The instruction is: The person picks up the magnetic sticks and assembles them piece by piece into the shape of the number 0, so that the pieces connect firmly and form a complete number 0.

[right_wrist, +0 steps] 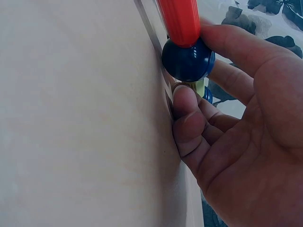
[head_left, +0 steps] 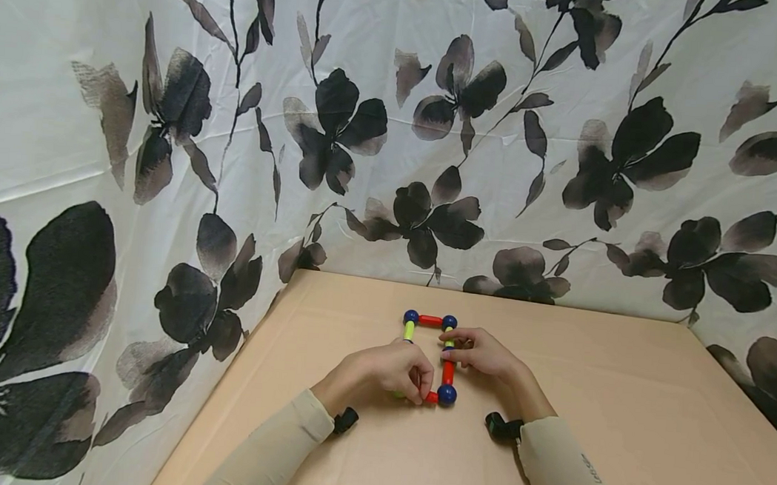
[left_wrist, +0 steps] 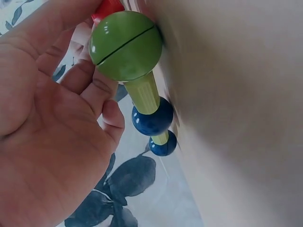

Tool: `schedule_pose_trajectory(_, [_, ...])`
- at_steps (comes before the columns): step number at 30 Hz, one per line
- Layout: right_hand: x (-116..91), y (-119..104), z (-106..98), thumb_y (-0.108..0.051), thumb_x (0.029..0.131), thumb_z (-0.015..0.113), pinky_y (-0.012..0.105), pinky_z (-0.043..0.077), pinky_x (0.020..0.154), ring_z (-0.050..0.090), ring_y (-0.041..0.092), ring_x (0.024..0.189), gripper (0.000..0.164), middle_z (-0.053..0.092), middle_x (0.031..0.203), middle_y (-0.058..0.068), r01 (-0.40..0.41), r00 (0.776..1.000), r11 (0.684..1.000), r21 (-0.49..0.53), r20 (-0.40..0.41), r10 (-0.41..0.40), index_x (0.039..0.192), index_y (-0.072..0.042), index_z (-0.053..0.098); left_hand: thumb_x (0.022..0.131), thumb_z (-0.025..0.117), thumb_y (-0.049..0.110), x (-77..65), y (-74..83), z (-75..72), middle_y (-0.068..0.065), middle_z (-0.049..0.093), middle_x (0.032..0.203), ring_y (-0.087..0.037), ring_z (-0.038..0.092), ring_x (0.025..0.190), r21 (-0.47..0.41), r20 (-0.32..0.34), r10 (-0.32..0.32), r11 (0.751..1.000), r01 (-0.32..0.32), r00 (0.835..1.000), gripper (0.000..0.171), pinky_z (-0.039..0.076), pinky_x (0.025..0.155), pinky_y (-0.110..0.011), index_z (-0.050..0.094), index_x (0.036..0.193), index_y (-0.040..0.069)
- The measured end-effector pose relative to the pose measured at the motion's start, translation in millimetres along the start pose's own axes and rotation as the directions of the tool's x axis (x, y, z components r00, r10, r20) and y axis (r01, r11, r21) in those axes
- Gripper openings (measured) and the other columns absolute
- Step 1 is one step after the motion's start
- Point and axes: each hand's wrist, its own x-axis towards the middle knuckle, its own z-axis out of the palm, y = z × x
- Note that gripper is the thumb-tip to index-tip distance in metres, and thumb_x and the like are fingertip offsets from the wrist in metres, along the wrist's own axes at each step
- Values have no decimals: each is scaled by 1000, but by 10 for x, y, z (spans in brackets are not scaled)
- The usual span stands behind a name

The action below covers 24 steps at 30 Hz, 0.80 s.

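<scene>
A rectangular frame of coloured rods and balls lies on the table, with blue balls (head_left: 449, 322) at its far corners and a far red rod (head_left: 430, 321) between them. My left hand (head_left: 394, 369) pinches the near red rod (head_left: 432, 398), which ends at a blue ball on the near right corner. In the left wrist view, a green ball (left_wrist: 125, 46) sits beside the fingers, joined to a yellow-green rod (left_wrist: 143, 93). My right hand (head_left: 488, 354) holds the middle blue ball (right_wrist: 188, 60) on the right side, below a red rod (right_wrist: 181, 21). The left hand hides part of the frame.
The tan tabletop (head_left: 619, 405) spreads around the hands. A white cloth (head_left: 389, 20) with dark flowers hangs behind and to the left. Black wrist cameras (head_left: 502, 427) sit at both cuffs.
</scene>
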Motion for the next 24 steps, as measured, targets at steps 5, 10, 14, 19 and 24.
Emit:
schedule_pose_trajectory(5, [-3,4,0,-24,96,77,26,45,57,55,24,73,44,59,93,12,11,1000,1000,-1,-1,-11,133,-4,68,85,86,11,-20,-26,-23,13,74,77,-3,66,73,-62,-7,-53,997,53,999,16,47,78,-24,75,79,20])
schedule_pose_trajectory(10, [-3,3,1,-25,96,77,26,47,61,56,22,75,43,59,93,10,4,1000,1000,-14,0,-4,133,-5,68,85,86,11,-28,-34,-23,12,74,78,-5,65,74,-85,-22,-79,993,77,997,15,47,78,-25,75,80,20])
schedule_pose_trajectory(14, [3,7,0,-25,96,77,26,48,62,56,22,75,41,59,93,9,-2,1000,1000,-16,-3,2,131,-6,69,85,86,12,-10,-19,-2,13,74,78,-4,66,75,-72,-32,-53,996,50,998,12,44,84,-25,77,83,20])
schedule_pose_trajectory(19, [9,17,-5,-25,96,77,27,49,63,57,23,76,41,60,94,10,-1,1000,1000,-13,-3,1,132,-6,69,85,86,9,10,-21,19,10,74,77,-3,64,69,-89,-32,-27,996,24,999,11,49,67,-19,78,84,16])
schedule_pose_trajectory(24, [9,10,5,-27,96,76,27,49,64,57,24,77,42,59,96,10,-9,1000,1000,-18,-4,8,133,-8,69,89,84,13,21,-85,10,9,72,82,-5,63,75,-154,-50,-21,988,13,999,8,52,69,-20,77,91,16])
